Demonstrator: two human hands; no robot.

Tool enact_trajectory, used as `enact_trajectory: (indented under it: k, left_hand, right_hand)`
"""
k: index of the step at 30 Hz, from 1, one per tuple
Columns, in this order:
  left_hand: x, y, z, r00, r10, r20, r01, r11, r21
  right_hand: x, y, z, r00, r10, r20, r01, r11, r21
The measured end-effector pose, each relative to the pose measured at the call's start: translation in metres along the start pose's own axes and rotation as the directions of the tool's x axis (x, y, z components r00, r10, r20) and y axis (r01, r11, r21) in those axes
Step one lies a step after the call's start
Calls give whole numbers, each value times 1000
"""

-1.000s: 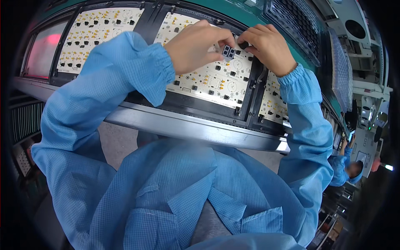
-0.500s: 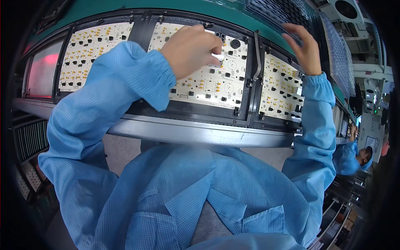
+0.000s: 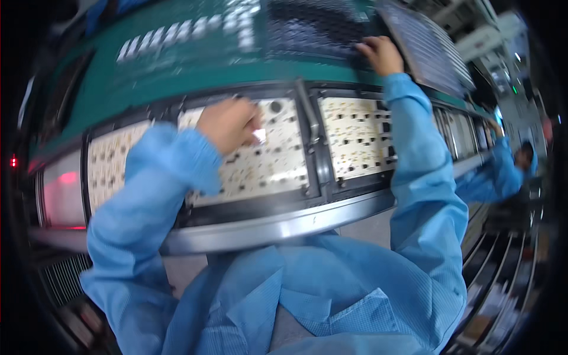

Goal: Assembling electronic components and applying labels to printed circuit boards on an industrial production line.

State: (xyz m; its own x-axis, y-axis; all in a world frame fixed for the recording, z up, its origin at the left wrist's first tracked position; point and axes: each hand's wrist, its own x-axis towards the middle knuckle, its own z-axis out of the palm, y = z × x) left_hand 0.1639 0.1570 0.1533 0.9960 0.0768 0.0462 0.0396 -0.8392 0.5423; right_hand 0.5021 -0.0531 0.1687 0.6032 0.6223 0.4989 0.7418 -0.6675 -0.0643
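Note:
My left hand (image 3: 229,125) is over the middle white circuit board (image 3: 272,171), thumb and fingertips closed on a small whitish piece (image 3: 259,136). What kind of piece it is, the blur hides. Small dark and yellow parts dot the board, and a round black part (image 3: 276,107) sits near its top edge. Farther off, my right hand (image 3: 383,56) is at the right edge of a black compartment tray (image 3: 313,29). Its fingertips look drawn together; whatever may be between them cannot be made out.
More populated boards lie in dark frames, one at the right (image 3: 355,139) and one at the left (image 3: 109,171). A metal rail (image 3: 284,228) runs along the near edge. Clear ribbed trays (image 3: 423,47) stand at the far right. Another person in blue (image 3: 494,171) works beyond.
The view has shifted, showing more of the green surface and trays beyond the boards. My right hand has moved to the black tray and its fingers have drawn together. My left hand keeps its pinch.

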Motion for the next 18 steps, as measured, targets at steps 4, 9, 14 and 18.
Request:
enact_trajectory:
  k: [4,9,14,18]
  left_hand:
    - [-27,-46,6,995,-14,102,29,988,-153]
    - [-39,-39,-4,995,73,64,-65,990,-122]
    - [-41,-43,-17,992,-51,114,63,993,-100]
    - [-45,-40,-10,995,69,77,-72,997,31]
  right_hand:
    - [-3,-88,3,991,36,129,-46,996,72]
    - [12,-120,31,971,106,214,-129,987,99]
    - [38,-131,26,939,92,332,-171,961,217]
    - [36,-128,19,929,33,368,-137,956,259]
